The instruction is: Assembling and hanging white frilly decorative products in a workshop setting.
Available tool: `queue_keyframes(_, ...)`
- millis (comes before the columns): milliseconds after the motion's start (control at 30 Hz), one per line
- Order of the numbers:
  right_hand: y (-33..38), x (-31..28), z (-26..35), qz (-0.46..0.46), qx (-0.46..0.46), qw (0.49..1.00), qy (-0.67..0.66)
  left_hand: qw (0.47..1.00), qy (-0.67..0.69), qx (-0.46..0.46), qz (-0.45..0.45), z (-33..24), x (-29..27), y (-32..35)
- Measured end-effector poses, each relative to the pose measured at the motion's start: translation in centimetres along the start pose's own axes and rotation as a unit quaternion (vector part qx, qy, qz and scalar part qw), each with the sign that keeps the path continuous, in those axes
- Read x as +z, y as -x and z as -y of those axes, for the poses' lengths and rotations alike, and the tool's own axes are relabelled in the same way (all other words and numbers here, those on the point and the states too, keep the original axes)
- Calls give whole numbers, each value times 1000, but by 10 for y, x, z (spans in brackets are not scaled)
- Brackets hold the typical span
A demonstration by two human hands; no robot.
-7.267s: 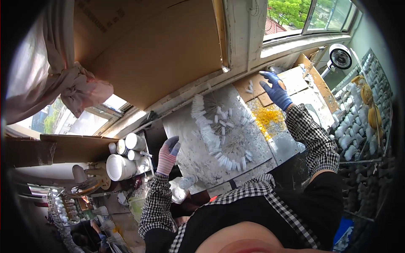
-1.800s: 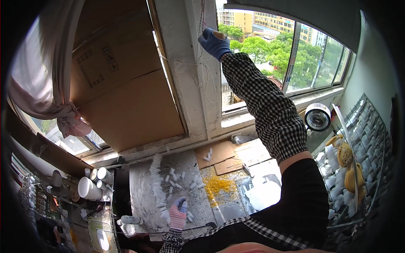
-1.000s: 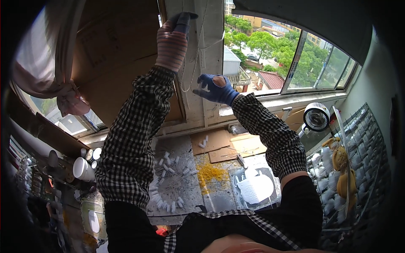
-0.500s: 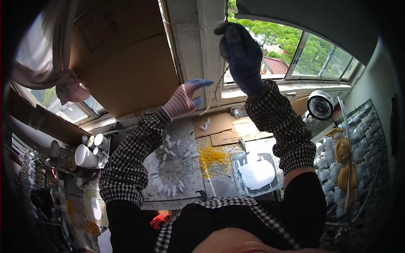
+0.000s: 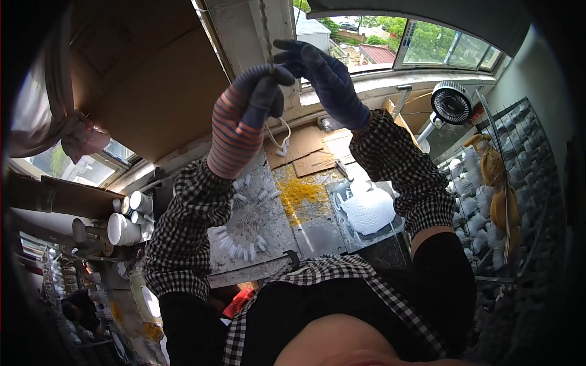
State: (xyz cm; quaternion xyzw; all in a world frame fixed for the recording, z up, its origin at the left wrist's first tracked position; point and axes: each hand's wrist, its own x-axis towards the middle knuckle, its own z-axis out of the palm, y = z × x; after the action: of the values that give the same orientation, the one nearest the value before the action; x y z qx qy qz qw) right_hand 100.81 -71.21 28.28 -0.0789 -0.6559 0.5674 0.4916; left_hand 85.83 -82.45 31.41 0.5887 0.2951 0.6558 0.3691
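A light twisted cord (image 5: 264, 27) hangs down before the window post, and its lower part shows as a pale loop above the bench. My left hand (image 5: 241, 122), in a striped glove with grey-blue fingertips, is closed in a pinch on the cord. To its right is my right hand (image 5: 329, 82), in a blue glove. Its fingers stretch leftward, apart from one another, close by the cord and the left fingertips. Nothing shows in the right hand. A small white piece (image 5: 282, 149) is at the loop's lower end.
On the grey bench (image 5: 281, 244) lie a ring of small white pieces with thin stems (image 5: 235, 247), yellow rubber bands (image 5: 302, 198) and a white slab (image 5: 369, 210). A white fan (image 5: 450, 100) and a rack of white tufts (image 5: 473, 213) stand right; white tubs (image 5: 122, 230) stand left.
My left hand has risen and closed on the cord. My right hand has come down and left, letting go of its pinch, with its fingers now stretched out.
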Motion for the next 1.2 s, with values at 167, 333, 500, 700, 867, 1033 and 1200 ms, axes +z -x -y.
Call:
queue_keyframes(167,-51,31,101,-26,-46,990,-133,839,-404,70,358,93,-29,104)
queue_keyframes(333,-12,50,47,-105,-66,992,-25,936,-300,-51,178,90,-61,71)
queue_keyframes(500,80,65,-64,-9,-120,974,193,986,141,-85,-21,-26,-56,-106)
queue_keyframes(700,104,78,-100,12,68,986,152,956,117,101,249,-86,-64,-133)
queue_keyframes(867,106,38,-86,-4,-27,911,411,987,151,43,48,-61,-65,-82)
queue_keyframes(1033,119,22,-100,86,79,925,363,988,103,75,92,-46,-106,-89)
queue_keyframes(1200,117,35,-100,-10,58,957,286,999,45,21,-5,26,-111,-62)
